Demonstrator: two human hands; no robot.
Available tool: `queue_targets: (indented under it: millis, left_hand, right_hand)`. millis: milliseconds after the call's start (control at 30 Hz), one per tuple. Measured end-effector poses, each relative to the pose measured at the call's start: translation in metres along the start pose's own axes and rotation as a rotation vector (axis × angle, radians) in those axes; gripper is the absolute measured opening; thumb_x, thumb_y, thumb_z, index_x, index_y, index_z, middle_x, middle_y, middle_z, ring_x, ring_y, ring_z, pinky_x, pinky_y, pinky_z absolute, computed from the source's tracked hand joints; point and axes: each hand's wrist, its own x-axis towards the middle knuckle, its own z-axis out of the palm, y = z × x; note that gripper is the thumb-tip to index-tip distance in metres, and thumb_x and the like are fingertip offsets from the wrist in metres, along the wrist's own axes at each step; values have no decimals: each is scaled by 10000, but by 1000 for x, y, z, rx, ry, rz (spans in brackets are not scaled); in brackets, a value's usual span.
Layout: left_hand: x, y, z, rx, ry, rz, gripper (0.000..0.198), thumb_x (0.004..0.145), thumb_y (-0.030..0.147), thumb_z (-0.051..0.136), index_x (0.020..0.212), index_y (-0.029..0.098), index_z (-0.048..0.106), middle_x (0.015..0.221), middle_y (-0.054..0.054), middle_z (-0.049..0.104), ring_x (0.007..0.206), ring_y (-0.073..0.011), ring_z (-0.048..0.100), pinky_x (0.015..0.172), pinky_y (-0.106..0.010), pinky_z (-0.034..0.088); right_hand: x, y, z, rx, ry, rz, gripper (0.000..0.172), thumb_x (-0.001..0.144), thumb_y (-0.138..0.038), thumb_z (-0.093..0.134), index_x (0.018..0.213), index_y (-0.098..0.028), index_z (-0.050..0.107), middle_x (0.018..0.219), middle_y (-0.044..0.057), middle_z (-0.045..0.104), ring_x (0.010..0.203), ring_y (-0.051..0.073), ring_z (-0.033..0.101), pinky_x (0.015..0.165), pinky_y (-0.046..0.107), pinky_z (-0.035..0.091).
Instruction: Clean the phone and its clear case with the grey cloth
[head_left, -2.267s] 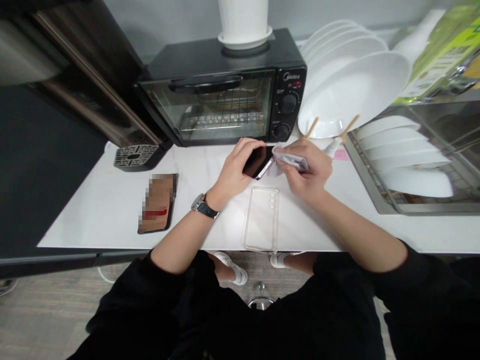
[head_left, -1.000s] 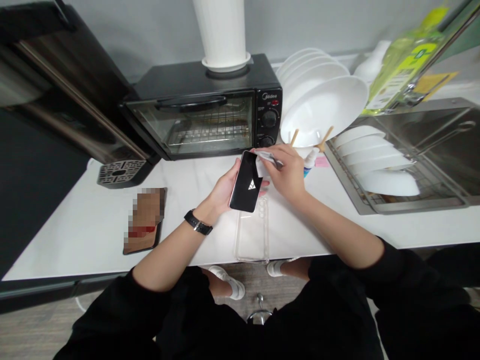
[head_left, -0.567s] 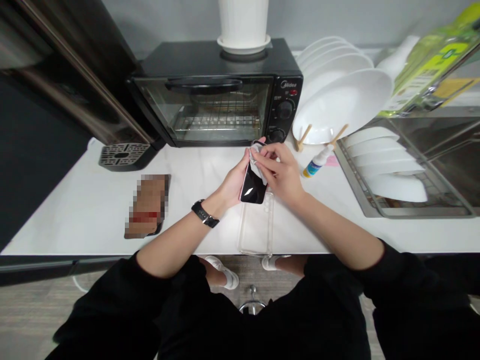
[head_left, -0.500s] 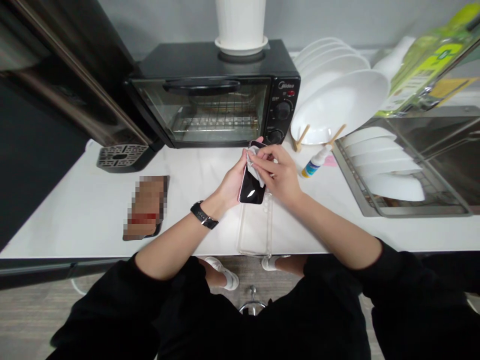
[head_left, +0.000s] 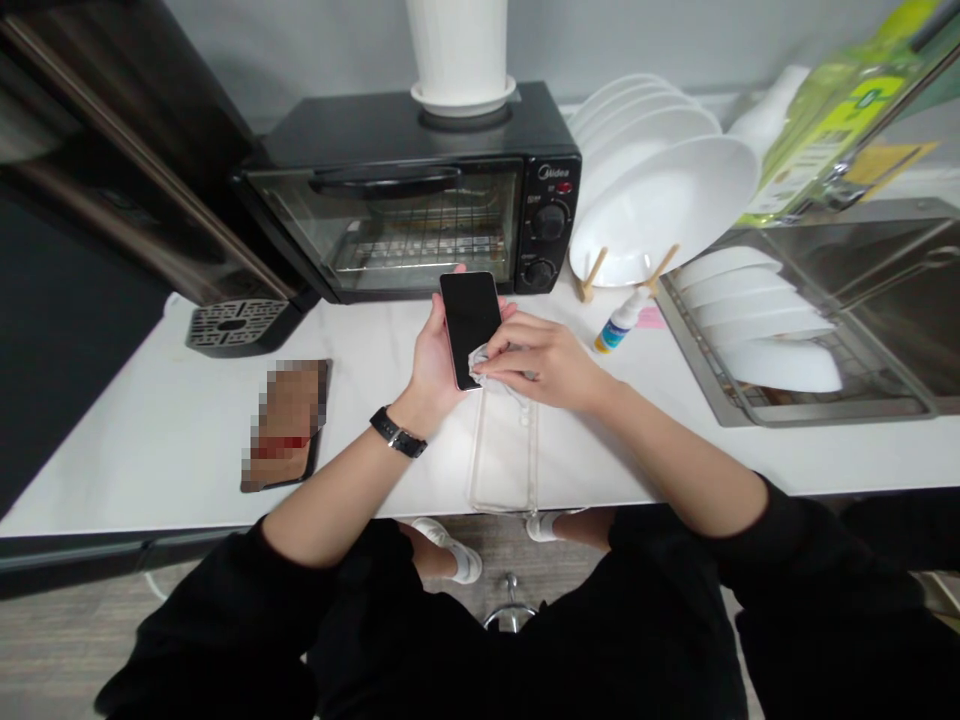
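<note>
A smartphone [head_left: 469, 315] with a dark screen rests face up in my left hand [head_left: 435, 360], whose fingers wrap it from behind and the sides. My right hand [head_left: 551, 362] pinches a crumpled whitish cloth or tissue [head_left: 487, 375] against the lower right corner of the screen. Below the phone a clear phone case [head_left: 504, 462] lies on the white counter, near its front edge. To the right of my right hand stands a small spray bottle [head_left: 619, 322] with a blue and yellow label.
A black toaster oven [head_left: 405, 225] stands at the back, a white pot [head_left: 461, 50] on top. On the right are racked white plates [head_left: 667, 200], a green bottle [head_left: 832, 130] and a sink [head_left: 720, 405] with bowls. A pixelated flat object [head_left: 289, 425] lies left on the counter [head_left: 165, 430].
The phone has moved left and turned more upright, showing more of its screen. My right hand has shifted the cloth from the phone's upper part to its lower right corner.
</note>
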Motion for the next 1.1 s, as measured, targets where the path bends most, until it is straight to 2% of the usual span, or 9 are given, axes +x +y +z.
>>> queue_targets:
  millis: [100,200,367,567,733,800,933,1000,1100]
  left_hand:
    - [-1,3,0,-11,-16,-23,561,1172,526,335,1697,372,464,1236,-63,825,977,-233,813,871,-377,656]
    - [-5,4,3,-5,-23,-59,513,1169,485,402,1658,383,520,1217,-36,832,909,-209,809,868,-374,666]
    - [-13,2,10,66,-78,-208,489,1184,480,355,1617,395,565,1071,-4,840,935,-215,827,920,-425,690]
    - [-11,-9,3,146,-64,-400,585,1156,577,384,1595,258,601,1068,-78,847,970,-264,831,923,-430,693]
    - [-10,-17,8,25,-108,-269,551,1176,502,388,1653,271,538,1241,-61,819,1072,-218,813,1026,-368,649]
    - [-12,-15,12,-24,-97,-229,547,1189,479,357,1669,270,516,1191,-46,817,1000,-173,810,957,-299,650]
    - [-14,-9,15,-40,-109,-205,562,1196,490,293,1650,283,550,948,-20,792,770,-113,767,696,-189,604]
    - [-13,-6,13,-23,-105,-188,561,1189,509,289,1656,326,541,947,-19,797,762,-126,766,683,-212,608]
    - [-11,-4,11,30,-23,-127,563,1174,547,312,1689,395,480,1053,-30,824,843,-174,791,781,-292,645]
  right_hand:
    - [-2,7,-7,-86,51,87,177,1079,-322,679,1072,-245,838,988,52,772,954,210,679,869,395,579]
    - [-4,14,-9,-176,154,183,185,1083,-316,662,1055,-256,834,1000,55,763,961,226,679,829,403,556]
    - [-7,20,-10,-308,323,279,170,1082,-313,654,1121,-282,816,999,50,741,935,237,650,813,422,511]
    - [-5,13,-6,-288,432,277,183,1086,-285,648,1175,-297,807,1025,49,720,959,236,651,848,431,503]
    - [-2,2,6,-207,396,202,172,1074,-268,677,1186,-306,802,1031,34,730,948,204,652,805,383,512]
    - [-1,-1,11,-148,344,191,155,1078,-289,676,1160,-309,806,1022,30,733,930,197,648,804,383,519]
    - [1,-7,15,-42,200,162,144,1084,-325,670,1113,-297,807,1018,43,749,951,208,664,804,393,539]
    - [1,-9,16,-19,146,112,138,1083,-318,672,1108,-291,805,1031,45,760,966,209,671,796,385,546]
    - [2,-9,17,-19,110,14,125,1080,-301,681,1104,-276,802,1036,40,771,951,193,670,805,370,555]
